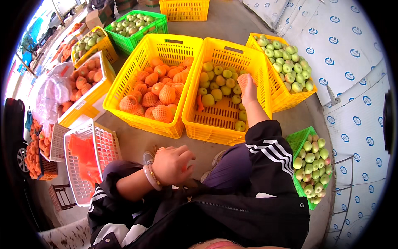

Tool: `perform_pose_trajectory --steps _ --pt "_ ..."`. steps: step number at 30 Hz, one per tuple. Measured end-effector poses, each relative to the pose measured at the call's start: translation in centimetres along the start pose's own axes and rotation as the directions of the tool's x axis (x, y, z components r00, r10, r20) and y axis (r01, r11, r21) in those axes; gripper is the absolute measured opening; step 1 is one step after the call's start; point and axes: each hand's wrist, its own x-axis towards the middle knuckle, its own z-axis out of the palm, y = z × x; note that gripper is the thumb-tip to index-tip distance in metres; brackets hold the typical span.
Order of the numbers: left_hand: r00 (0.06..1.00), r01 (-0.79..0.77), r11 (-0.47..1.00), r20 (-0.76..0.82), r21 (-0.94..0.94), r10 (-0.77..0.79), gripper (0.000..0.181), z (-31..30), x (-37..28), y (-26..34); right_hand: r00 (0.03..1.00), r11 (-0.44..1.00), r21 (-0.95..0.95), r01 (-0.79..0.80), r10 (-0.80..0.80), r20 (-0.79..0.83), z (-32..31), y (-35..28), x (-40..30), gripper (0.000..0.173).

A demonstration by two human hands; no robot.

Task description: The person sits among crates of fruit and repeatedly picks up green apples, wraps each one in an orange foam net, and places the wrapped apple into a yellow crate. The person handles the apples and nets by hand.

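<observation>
My right hand (249,93) is raised over the right part of a yellow plastic crate (214,135) of loose yellow-green apples (216,94). It grips an orange foam fruit net (243,82); whether an apple is inside cannot be told. My left hand (174,165), with bracelets at the wrist, is curled in front of my lap. A bit of pale orange mesh shows at its far side, and its palm is hidden. To the left, touching the first crate, another yellow crate (140,123) holds fruit in orange foam nets (168,94).
Green crates (129,42) (300,186) and a yellow crate (289,101) hold more apples. At left stand a white basket (93,137) with orange nets, a box of netted fruit (84,109) and plastic bags (51,90). A printed wall panel (351,77) rises at right. A person (101,4) is far back.
</observation>
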Motion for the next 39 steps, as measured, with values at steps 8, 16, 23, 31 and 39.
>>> perform_pose_trajectory --steps 8,16,23,31,39 --pt "0.996 0.014 0.991 0.085 -0.131 -0.003 0.022 -0.7 2.7 -5.8 0.829 0.463 -0.805 0.37 0.228 0.511 -3.8 8.9 7.3 0.067" --pt "0.986 0.161 0.969 0.076 -0.189 -0.15 0.023 -2.2 4.5 -11.1 0.591 -0.2 -0.603 0.772 0.573 0.568 7.3 16.7 8.4 0.056" --pt "0.991 0.11 0.968 0.099 -0.226 -0.09 0.022 -3.3 7.1 -13.3 0.818 -0.053 -0.826 0.56 0.188 0.543 4.8 27.1 11.1 0.027" --pt "0.989 0.145 0.952 0.043 -0.269 -0.139 0.025 -2.0 6.3 -12.8 0.707 -0.362 -0.615 0.7 0.473 0.526 6.1 20.7 5.6 0.038" --pt "0.985 0.125 0.901 -0.056 -0.416 -0.163 0.016 -1.4 6.4 -10.8 0.723 -0.073 -0.792 0.606 0.466 0.511 3.7 9.9 4.3 0.058"
